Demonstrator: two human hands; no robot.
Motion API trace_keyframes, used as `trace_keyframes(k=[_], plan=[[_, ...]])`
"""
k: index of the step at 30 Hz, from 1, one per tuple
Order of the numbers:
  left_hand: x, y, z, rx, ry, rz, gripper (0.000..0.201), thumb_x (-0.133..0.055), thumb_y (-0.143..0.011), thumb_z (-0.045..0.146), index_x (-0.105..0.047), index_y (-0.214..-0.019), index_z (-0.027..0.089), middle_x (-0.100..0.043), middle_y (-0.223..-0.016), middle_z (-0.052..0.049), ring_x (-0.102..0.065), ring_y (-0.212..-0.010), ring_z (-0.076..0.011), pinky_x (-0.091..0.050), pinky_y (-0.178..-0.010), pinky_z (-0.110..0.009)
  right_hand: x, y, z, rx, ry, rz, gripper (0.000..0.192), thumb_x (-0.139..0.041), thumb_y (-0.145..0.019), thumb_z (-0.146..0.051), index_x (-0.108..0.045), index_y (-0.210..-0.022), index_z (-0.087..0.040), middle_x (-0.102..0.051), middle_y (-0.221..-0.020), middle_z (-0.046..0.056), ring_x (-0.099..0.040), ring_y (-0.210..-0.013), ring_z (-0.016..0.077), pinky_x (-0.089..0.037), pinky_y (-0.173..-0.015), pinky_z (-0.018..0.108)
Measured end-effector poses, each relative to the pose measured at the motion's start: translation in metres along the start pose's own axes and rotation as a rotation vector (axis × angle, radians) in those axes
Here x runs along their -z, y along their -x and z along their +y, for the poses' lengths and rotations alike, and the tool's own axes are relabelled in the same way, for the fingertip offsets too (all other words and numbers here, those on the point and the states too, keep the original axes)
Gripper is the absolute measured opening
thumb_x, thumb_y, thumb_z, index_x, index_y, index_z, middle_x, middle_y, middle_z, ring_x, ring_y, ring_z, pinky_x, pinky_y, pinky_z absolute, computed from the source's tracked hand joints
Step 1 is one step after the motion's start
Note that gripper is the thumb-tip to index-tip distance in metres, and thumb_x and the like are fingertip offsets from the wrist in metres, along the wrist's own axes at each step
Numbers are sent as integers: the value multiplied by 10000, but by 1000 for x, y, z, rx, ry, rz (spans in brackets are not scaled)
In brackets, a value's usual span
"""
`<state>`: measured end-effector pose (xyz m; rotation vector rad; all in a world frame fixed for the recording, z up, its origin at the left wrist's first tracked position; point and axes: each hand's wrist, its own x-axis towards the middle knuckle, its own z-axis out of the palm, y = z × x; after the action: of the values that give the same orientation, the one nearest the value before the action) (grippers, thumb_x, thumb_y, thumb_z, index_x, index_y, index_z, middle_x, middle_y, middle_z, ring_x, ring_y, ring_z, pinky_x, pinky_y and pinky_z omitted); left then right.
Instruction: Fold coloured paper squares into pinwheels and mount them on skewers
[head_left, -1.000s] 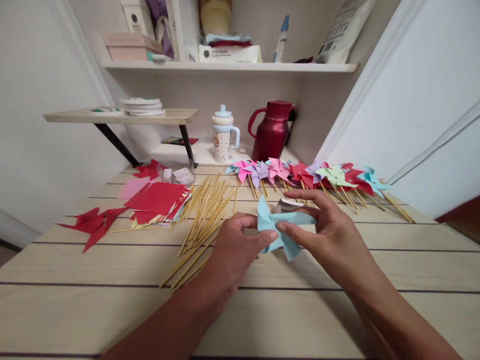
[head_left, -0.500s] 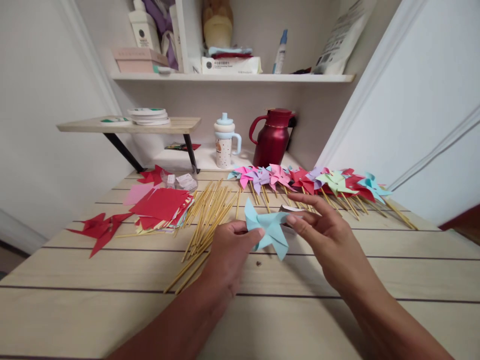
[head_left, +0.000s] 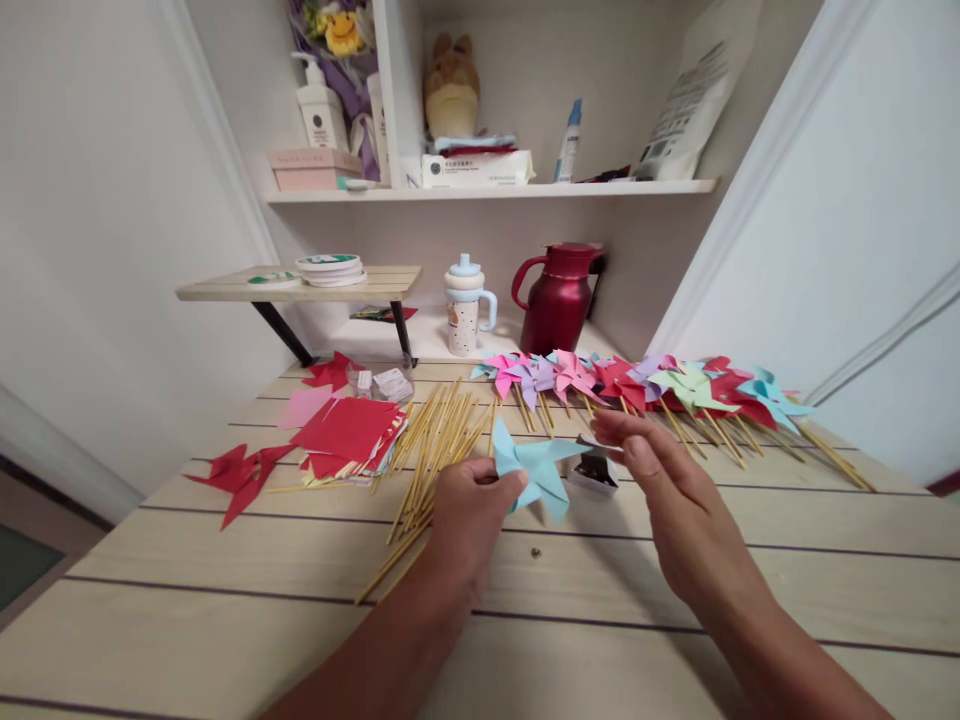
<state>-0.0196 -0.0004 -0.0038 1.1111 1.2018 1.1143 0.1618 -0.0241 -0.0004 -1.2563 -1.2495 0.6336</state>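
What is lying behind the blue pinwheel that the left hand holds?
Behind the blue pinwheel in the left hand lies a small white box, its dark inside showing; the right hand reaches over it. The pinwheel covers the box's left edge, and its contents cannot be made out.

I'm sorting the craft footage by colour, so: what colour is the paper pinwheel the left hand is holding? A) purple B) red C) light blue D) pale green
C: the left hand pinches a light blue pinwheel just above the table, while the red, green and purple ones lie in the row of finished pinwheels farther back.
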Motion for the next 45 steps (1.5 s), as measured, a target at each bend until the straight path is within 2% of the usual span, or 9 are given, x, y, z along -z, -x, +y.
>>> trace_keyframes(k=[5, 9, 15, 21, 26, 32, 37, 42, 45], plan=[[-5, 4, 3, -191, -226, -10, 89, -682, -702, 208, -763, -694, 175, -693, -776, -44, -639, -775, -195, -467, -722, -285, 7, 1, -7, 151, 219, -122, 319, -540, -914, -524, -703, -1139, -369, -651, -1284, 42, -496, -1285, 325, -355, -1084, 539], [-8, 6, 1, -152, -244, -72, 101, -681, -715, 209, -773, -731, 170, -705, -839, -68, -653, -816, -211, -486, -756, -304, 5, 1, -5, 129, 253, -201, 240, -640, -870, -466, -743, -1039, -329, -705, -1139, 52, -573, -1161, 297, -421, -1010, 493], [-11, 9, -2, -53, -115, -197, 128, -705, -704, 225, -789, -787, 174, -738, -877, -74, -667, -824, -215, -503, -760, -315, 4, -1, -2, 128, 256, -211, 115, -687, -847, -387, -758, -862, -297, -740, -970, 42, -624, -1002, 266, -459, -923, 452], [-11, 13, 3, 95, -1, -241, 177, -729, -702, 248, -788, -832, 145, -731, -748, -59, -609, -647, -154, -458, -635, -272, 2, 1, -5, 64, 225, -150, 122, -711, -820, -368, -718, -758, -263, -721, -875, 29, -635, -906, 241, -463, -857, 405], [-10, 12, 4, 145, 39, -212, 158, -756, -672, 255, -782, -775, 138, -729, -725, -62, -581, -603, -144, -444, -616, -273, 1, -1, -5, -4, 172, -153, 197, -660, -863, -427, -710, -948, -256, -715, -948, 38, -640, -923, 230, -473, -827, 378], [-8, 8, 3, 159, 99, -76, 173, -787, -641, 226, -794, -787, 134, -754, -771, -77, -627, -665, -162, -462, -688, -272, 0, -2, 5, -63, -30, -124, 485, -658, -856, -501, -537, -1284, -307, -696, -987, 39, -649, -972, 241, -490, -846, 393], [-2, 0, 1, 216, 256, 29, 204, -792, -629, 221, -798, -818, 146, -767, -833, -89, -652, -713, -174, -474, -728, -286, -1, 0, 8, -115, -98, -62, 484, -641, -865, -513, -540, -1295, -317, -719, -934, 39, -659, -923, 226, -497, -879, 394], [2, -5, 1, 161, 264, 71, 199, -770, -625, 197, -789, -811, 128, -752, -796, -76, -630, -677, -149, -463, -710, -270, -2, 1, 13, -119, -72, -83, 368, -641, -863, -509, -646, -1155, -285, -659, -762, 21, -619, -749, 196, -522, -753, 348], [1, -3, 2, 116, 179, 77, 170, -749, -640, 214, -776, -791, 139, -718, -730, -39, -590, -627, -130, -442, -653, -254, -4, 0, 15, -95, -83, -52, 458, -678, -840, -486, -577, -1252, -314, -661, -887, 27, -628, -822, 205, -525, -771, 352]])
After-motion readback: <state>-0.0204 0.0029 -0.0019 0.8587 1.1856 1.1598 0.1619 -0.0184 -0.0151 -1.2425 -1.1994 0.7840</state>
